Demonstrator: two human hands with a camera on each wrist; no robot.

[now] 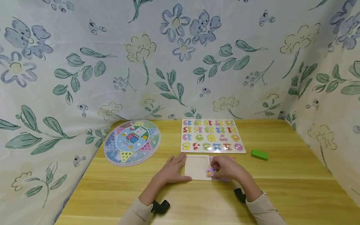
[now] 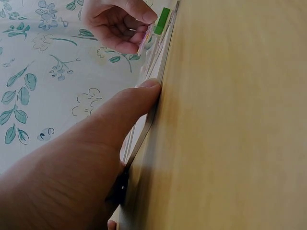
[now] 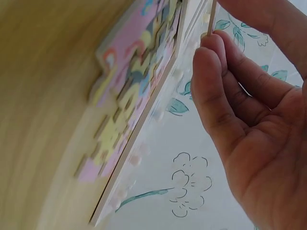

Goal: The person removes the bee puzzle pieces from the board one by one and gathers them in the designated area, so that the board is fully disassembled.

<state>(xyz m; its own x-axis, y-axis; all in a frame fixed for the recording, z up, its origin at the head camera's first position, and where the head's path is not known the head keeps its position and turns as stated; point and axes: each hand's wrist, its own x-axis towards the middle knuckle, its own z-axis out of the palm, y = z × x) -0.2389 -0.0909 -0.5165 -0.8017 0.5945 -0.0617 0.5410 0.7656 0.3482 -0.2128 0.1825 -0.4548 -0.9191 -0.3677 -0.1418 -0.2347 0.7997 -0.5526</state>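
A pale wooden puzzle tray (image 1: 197, 168) with a raised rim lies on the table, its inside bare. My left hand (image 1: 175, 170) rests along its left side, fingers at the upper left corner and thumb (image 2: 149, 85) against the near edge. Between thumb and fingertips, my right hand (image 1: 228, 168) pinches a small pink-purple jigsaw piece (image 1: 209, 172) over the tray's right rim. In the right wrist view that piece (image 3: 211, 19) appears edge-on. Beneath the right hand, several pink and yellow jigsaw pieces (image 3: 136, 72) lie at the tray's right, partly covered in the head view.
Behind the tray lies a number puzzle board (image 1: 212, 136) with colourful numerals. A round board game (image 1: 132, 142) sits at the back left. To the right is a green block (image 1: 259, 154). Floral cloth (image 1: 180, 62) hangs behind the wooden table (image 1: 281, 184).
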